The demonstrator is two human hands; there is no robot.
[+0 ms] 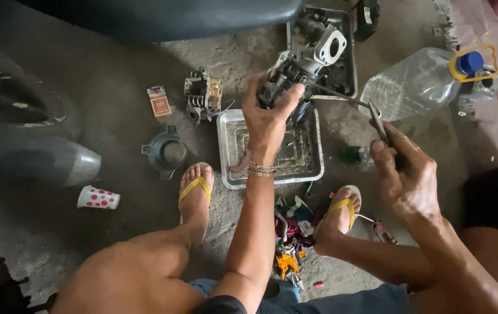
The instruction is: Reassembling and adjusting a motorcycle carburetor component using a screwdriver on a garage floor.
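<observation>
Head view: left hand point(267, 119) grasps a dark greasy carburetor point(295, 70) above the metal tray point(313, 172). Right hand point(407, 174) clenches a thin tool point(353, 102), probably a screwdriver; its tip is hidden.

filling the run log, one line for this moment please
left hand: holds carburetor over metal tray | right hand: holds screwdriver, tip at carburetor | plastic bottle lies beside

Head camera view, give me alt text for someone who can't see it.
A left hand holds a greasy carburetor above a metal tray while the right hand works a screwdriver into it, on a concrete floor.
</observation>
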